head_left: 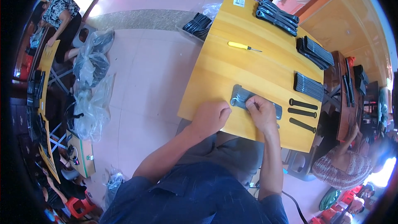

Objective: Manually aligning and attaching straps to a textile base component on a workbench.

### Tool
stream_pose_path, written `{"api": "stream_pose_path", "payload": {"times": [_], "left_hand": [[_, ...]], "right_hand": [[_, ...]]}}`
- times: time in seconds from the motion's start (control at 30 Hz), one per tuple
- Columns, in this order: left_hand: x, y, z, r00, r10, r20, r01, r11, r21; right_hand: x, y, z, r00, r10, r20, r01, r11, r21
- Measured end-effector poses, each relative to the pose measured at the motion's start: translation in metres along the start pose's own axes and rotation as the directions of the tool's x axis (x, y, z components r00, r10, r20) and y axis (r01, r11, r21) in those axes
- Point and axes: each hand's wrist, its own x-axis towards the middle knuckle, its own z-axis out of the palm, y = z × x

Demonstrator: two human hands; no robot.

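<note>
A dark flat bundle of black straps (239, 95) lies on the yellow wooden table in front of me, with small loops showing at its left end. My right hand (263, 115) is over the bundle, thumb and fingers closed in a pinch on a strap; the palm hides part of it. Just left of the bundle, my left hand (211, 118) is closed at the table's near edge, its fingertips curled out of sight, so what it holds cannot be made out. To the right, three single black straps (302, 113) with rounded ends lie apart from one another.
Along the table's (219, 72) right side are stacked straps (309, 86), another pile (315, 52) and a tied bundle (277, 15). A yellow-handled awl or screwdriver (238, 45) lies farther back. A plastic bin (197, 27) stands beyond the left edge. Plastic bags (93, 99) and other people are around.
</note>
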Motion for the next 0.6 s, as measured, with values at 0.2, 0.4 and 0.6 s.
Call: {"api": "stream_pose_path", "payload": {"times": [0.2, 0.4, 0.6], "left_hand": [[0.0, -0.005, 0.002, 1.0, 0.029, 0.001, -0.029, 1.0, 0.007], [0.0, 0.0, 0.0, 0.999, -0.005, 0.031, 0.004, 1.0, 0.018], [-0.011, 0.004, 0.007, 0.994, 0.111, 0.004, -0.11, 0.973, 0.201]], "right_hand": [[0.0, -0.005, -0.001, 1.0, 0.002, -0.015, -0.003, 0.998, -0.059], [-0.001, -0.009, -0.002, 1.0, 0.012, -0.021, -0.013, 0.997, -0.081], [-0.001, -0.009, 0.0, 0.999, 0.014, -0.034, -0.016, 0.997, -0.078]]}}
